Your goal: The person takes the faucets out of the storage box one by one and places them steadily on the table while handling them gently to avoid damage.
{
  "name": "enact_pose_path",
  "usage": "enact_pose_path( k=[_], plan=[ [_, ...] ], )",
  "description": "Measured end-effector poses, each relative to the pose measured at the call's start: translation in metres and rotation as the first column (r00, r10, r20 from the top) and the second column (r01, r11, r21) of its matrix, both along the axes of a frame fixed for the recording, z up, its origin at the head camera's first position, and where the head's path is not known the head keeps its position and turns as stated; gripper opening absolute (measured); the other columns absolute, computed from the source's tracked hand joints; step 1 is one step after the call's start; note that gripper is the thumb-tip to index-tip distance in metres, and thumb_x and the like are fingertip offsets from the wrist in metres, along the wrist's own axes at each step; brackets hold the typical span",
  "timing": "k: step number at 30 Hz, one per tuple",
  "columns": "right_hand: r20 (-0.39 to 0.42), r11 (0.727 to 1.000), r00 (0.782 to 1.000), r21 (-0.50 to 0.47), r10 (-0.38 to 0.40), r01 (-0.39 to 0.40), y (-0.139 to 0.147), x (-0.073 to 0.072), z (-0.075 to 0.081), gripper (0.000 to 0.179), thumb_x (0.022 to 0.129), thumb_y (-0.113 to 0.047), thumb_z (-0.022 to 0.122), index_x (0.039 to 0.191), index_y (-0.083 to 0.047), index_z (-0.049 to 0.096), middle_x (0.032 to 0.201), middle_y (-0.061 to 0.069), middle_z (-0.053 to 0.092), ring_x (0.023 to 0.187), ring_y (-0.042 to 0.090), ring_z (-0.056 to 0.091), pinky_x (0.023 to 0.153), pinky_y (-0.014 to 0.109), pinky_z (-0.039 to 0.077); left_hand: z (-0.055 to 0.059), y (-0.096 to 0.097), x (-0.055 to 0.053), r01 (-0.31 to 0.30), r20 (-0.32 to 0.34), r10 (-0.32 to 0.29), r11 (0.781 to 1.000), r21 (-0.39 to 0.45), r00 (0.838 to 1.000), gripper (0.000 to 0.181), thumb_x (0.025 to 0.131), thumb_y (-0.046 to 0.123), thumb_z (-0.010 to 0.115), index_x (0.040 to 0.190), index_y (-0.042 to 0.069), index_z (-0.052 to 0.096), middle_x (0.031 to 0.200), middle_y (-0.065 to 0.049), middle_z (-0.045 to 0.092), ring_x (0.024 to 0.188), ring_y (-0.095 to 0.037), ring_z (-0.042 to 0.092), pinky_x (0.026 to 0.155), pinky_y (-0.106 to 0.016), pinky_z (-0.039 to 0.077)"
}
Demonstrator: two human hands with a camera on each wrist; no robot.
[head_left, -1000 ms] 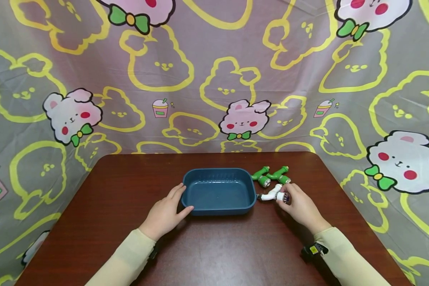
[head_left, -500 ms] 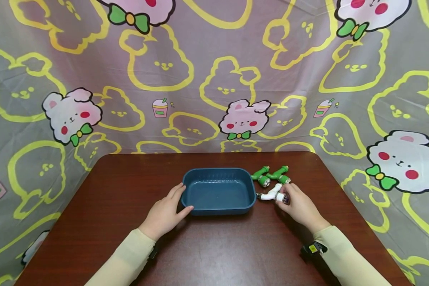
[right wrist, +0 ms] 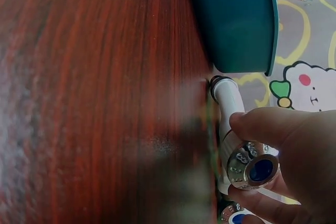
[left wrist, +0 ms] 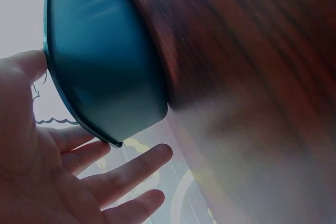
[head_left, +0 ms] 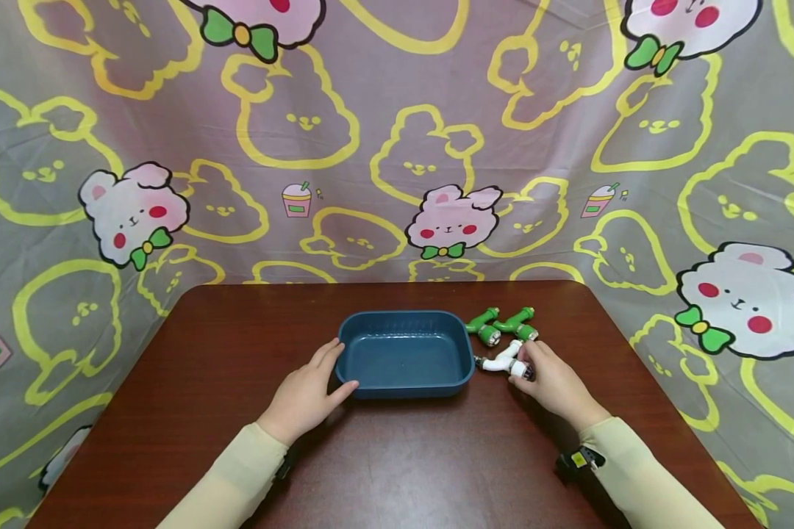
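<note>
In the head view my left hand (head_left: 306, 391) rests at the front-left corner of a dark blue rectangular basin (head_left: 404, 392). The left wrist view has the thumb at the basin's rim (left wrist: 59, 86) and the other fingers spread, fairly straight. My right hand (head_left: 559, 382) pinches a white tap (head_left: 499, 364) by its handle end, right of the basin. Seen from the right wrist, thumb and fingers are around the chrome knob (right wrist: 254, 166) with its blue centre. The tap's dark-ringed end (right wrist: 218, 85) points at the basin. Part of the tap is hidden behind the fingers.
Two green taps (head_left: 484, 327) (head_left: 517, 325) lie just behind the white one, close to the basin's right side. Everything stands on a dark red-brown wooden table (head_left: 403, 470). A patterned cloth (head_left: 344, 147) hangs behind and at both sides.
The handle end of the white tap has turned slightly toward me in the right hand's fingers, which have shifted a little with it. The left hand and basin have not moved.
</note>
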State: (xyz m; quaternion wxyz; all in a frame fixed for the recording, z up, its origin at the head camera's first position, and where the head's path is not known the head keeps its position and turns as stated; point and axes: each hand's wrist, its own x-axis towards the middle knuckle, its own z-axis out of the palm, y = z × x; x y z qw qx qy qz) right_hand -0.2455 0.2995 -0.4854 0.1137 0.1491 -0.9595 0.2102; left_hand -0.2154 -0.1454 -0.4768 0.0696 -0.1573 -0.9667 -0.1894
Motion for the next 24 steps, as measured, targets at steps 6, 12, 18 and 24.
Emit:
enact_pose_path(
  k=[6, 12, 18, 24],
  plan=[
    [0.007, 1.000, 1.000, -0.001, 0.010, -0.010, 0.0000, 0.0001, -0.0008, 0.038, 0.081, -0.017, 0.088, 0.095, -0.013, 0.053, 0.091, 0.002, 0.051, 0.075, 0.015, 0.045, 0.063, 0.028, 0.037, 0.0008, 0.0003, 0.0005, -0.002, 0.002, 0.002, 1.000, 0.005, 1.000, 0.082, 0.097, 0.054, 0.066, 0.157, 0.005, 0.041, 0.163, -0.014, 0.040, 0.105, -0.033, 0.073, 0.089, -0.049, 0.059],
    [0.004, 1.000, 1.000, -0.007, 0.021, -0.021, 0.0006, 0.0001, -0.0024, 0.041, 0.079, -0.017, 0.090, 0.094, -0.013, 0.053, 0.090, 0.002, 0.050, 0.076, 0.015, 0.045, 0.064, 0.028, 0.038, 0.0007, 0.0004, -0.0002, -0.001, 0.003, 0.001, 1.000, 0.000, 1.000, 0.082, 0.097, 0.055, 0.066, 0.157, 0.005, 0.041, 0.163, -0.014, 0.039, 0.108, -0.034, 0.072, 0.090, -0.049, 0.059],
    [0.013, 1.000, 1.000, -0.004, 0.021, -0.021, 0.0015, -0.0002, -0.0062, 0.042, 0.078, -0.018, 0.091, 0.095, -0.014, 0.052, 0.091, 0.002, 0.050, 0.077, 0.015, 0.046, 0.064, 0.027, 0.038, 0.0007, 0.0006, -0.0004, -0.004, 0.006, 0.004, 1.000, -0.003, 1.000, 0.082, 0.097, 0.055, 0.066, 0.157, 0.006, 0.041, 0.164, -0.014, 0.039, 0.108, -0.033, 0.072, 0.090, -0.049, 0.059],
    [0.017, 1.000, 0.999, -0.002, 0.027, -0.027, 0.0016, -0.0010, -0.0081, 0.043, 0.079, -0.018, 0.091, 0.095, -0.014, 0.051, 0.091, 0.002, 0.049, 0.078, 0.016, 0.045, 0.065, 0.027, 0.038, 0.0002, 0.0010, -0.0006, -0.008, 0.011, 0.008, 1.000, 0.001, 1.000, 0.082, 0.096, 0.054, 0.067, 0.157, 0.006, 0.041, 0.163, -0.014, 0.039, 0.111, -0.034, 0.071, 0.092, -0.050, 0.059]
  ],
)
